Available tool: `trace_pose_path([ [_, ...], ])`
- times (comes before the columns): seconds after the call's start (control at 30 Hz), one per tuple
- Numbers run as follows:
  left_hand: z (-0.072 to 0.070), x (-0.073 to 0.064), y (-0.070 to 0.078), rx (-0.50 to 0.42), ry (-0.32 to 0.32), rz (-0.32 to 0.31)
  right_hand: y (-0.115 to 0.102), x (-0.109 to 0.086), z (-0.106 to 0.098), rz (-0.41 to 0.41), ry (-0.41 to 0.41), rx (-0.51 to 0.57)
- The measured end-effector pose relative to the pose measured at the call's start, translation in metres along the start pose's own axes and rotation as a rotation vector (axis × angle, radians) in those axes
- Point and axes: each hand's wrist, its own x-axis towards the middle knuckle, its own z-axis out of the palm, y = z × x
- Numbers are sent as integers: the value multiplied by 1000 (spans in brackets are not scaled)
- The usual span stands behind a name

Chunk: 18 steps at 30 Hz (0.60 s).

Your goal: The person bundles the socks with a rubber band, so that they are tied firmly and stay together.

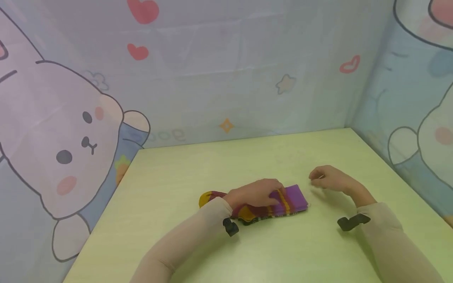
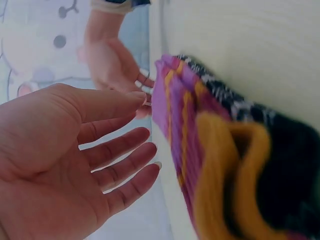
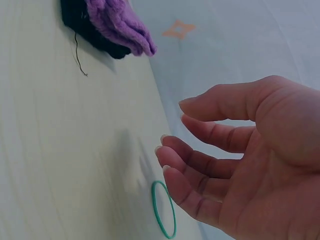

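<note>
A stack of socks (image 1: 295, 198) with purple cuffs, yellow stripes, maroon legs and yellow heels lies flat on the table. Over its middle hovers my left hand (image 1: 256, 193), its fingers loosely extended. The left wrist view has this hand (image 2: 100, 155) beside the socks (image 2: 175, 110), holding nothing. To the right of the cuffs, my right hand (image 1: 330, 179) is held just above the table, fingers loosely bent and nothing in its grasp. Near its fingertips in the right wrist view is a thin green band (image 3: 155, 205); whether they touch cannot be told.
The pale yellow table (image 1: 184, 169) reaches back to a printed cloth (image 1: 219, 82) with cartoon animals and hearts. Another cloth side (image 1: 414, 118) stands along the right edge. A dark loose thread (image 3: 77, 55) trails from the socks.
</note>
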Motion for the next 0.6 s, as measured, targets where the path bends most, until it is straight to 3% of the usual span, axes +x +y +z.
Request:
trace_pose_path([
  [0.1,5,11,7,51,-26,-2,3,-2,-4,22,20,13],
  [0.23,13,22,16,116,-44,-55,5,-4,-8,50,27,39],
  [0.43,19,26,23,179,-71,-152,6,-5,-11,51,26,43],
  [0.6,22,27,28,170,-88,-186,9,-8,-11,59,21,43],
])
